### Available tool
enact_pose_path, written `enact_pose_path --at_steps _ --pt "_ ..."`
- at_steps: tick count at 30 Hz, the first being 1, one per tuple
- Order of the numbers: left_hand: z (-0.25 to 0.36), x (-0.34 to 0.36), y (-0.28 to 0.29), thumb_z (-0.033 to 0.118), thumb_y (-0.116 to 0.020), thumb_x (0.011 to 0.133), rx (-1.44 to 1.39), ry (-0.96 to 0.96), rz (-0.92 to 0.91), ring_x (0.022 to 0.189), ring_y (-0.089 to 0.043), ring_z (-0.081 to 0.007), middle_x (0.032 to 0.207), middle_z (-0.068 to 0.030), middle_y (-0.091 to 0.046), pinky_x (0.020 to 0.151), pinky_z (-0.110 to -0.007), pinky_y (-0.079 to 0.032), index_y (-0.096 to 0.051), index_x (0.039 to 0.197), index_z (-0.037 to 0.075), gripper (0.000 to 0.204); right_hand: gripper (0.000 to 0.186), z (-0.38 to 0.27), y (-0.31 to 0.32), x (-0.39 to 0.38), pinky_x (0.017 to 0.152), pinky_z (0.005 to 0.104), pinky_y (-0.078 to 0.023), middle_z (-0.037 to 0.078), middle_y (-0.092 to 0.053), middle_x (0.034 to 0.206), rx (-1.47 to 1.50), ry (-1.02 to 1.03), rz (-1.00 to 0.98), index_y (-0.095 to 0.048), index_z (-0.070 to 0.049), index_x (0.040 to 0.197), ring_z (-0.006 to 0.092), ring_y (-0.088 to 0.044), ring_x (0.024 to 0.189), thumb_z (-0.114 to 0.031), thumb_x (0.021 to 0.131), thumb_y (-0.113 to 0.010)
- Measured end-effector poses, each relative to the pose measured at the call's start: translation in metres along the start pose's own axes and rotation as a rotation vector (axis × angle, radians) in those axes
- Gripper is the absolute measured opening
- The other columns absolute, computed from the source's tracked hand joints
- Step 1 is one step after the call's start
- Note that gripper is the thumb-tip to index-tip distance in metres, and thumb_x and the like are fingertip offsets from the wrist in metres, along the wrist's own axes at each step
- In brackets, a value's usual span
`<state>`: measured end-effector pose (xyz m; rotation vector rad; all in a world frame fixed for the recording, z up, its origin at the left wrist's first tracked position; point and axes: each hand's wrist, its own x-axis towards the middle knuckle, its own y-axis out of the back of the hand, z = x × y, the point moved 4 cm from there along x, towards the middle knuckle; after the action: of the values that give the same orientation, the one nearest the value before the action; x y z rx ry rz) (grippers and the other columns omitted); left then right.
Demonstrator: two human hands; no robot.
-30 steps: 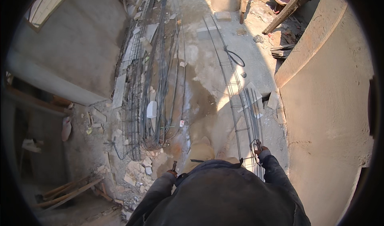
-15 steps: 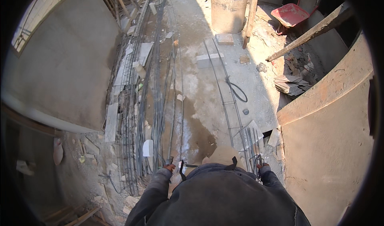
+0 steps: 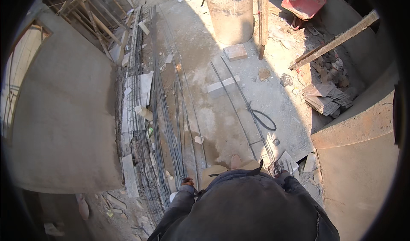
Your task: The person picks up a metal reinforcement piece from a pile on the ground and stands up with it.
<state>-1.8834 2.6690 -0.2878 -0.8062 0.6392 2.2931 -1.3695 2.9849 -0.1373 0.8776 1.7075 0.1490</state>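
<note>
At my right side, my right hand (image 3: pixel 282 175) is closed on a bundle of thin steel stirrups (image 3: pixel 273 167), beside the near end of a narrow rebar frame (image 3: pixel 261 136). That frame's long bars run away from me over the dusty floor. My left hand (image 3: pixel 188 181) hangs low by my left hip with its fingers curled in. Whatever it grips is too small and dark to name. Just beyond it lie long loose steel bars (image 3: pixel 164 117). Part of one of my feet (image 3: pixel 235 161) shows between my knees.
A wire-tied rebar cage (image 3: pixel 136 61) lies along the left wall. Ahead stand a large rusty drum (image 3: pixel 230 17) and a timber prop (image 3: pixel 263 23). A concrete block (image 3: pixel 223 85) and a black hose loop (image 3: pixel 265 120) lie on the floor. A red wheelbarrow (image 3: pixel 304 4) is farther right.
My view has turned and I have moved forward, so the drum and bars sit nearer. The stirrups remain in my right hand, now close to my side; my left hand stays low.
</note>
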Motion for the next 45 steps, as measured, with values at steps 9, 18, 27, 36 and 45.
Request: enact_pose_path --at_steps 9,18,27,36,45 --pt "0.166 0.108 -0.069 0.015 -0.057 0.073 0.666 0.428 -0.298 0.069 -0.059 -0.0238 0.074 -0.0143 -0.06 0.063 -0.035 -0.049 -0.059 0.093 0.002 0.023 0.021 -0.172 0.108 0.184 0.048 0.0301 -0.043 0.006 -0.057 0.06 0.348 0.216 0.087 -0.058 -0.002 0.077 0.0149 -0.054 0.053 -0.018 0.068 -0.068" --pt "0.484 0.212 -0.288 0.028 -0.059 0.064 0.995 -0.116 -0.738 0.07 -0.06 -0.021 0.072 -0.0137 -0.062 0.066 -0.033 -0.046 -0.065 0.082 0.006 0.029 0.033 -0.274 0.136 0.215 0.067 0.033 -0.047 0.011 -0.063 0.077 0.087 0.272 -0.004 -0.061 -0.008 0.086 0.0227 -0.06 0.073 -0.029 0.063 -0.072" --pt "0.54 0.281 -0.364 0.037 -0.071 0.053 1.007 -0.161 -1.138 0.082 -0.058 -0.0207 0.089 -0.0124 -0.062 0.073 -0.034 -0.042 -0.061 0.098 0.004 0.057 0.038 -0.495 0.28 0.215 0.077 0.0373 -0.046 0.015 -0.061 0.09 -0.242 0.342 0.094 -0.058 -0.008 0.095 0.0314 -0.057 0.086 -0.022 0.061 -0.065" --pt "0.603 0.318 -0.42 0.032 -0.068 0.06 0.972 0.13 -0.824 0.081 -0.059 -0.0222 0.084 -0.0124 -0.063 0.075 -0.033 -0.043 -0.063 0.091 0.006 0.041 0.037 -0.559 0.362 0.382 0.077 0.0398 -0.045 0.019 -0.059 0.092 -0.405 0.457 -0.142 -0.055 -0.006 0.096 0.034 -0.056 0.088 -0.021 0.063 -0.063" --pt "0.748 0.263 -0.513 0.036 -0.058 0.071 1.042 -0.091 -0.169 0.082 -0.058 -0.035 0.083 -0.0197 -0.061 0.073 -0.042 -0.045 -0.058 0.092 0.008 0.036 0.047 -0.621 0.482 0.503 0.077 0.0381 -0.046 0.017 -0.06 0.094 -0.564 0.57 -0.583 -0.056 -0.011 0.103 0.0323 -0.057 0.091 -0.027 0.061 -0.064"
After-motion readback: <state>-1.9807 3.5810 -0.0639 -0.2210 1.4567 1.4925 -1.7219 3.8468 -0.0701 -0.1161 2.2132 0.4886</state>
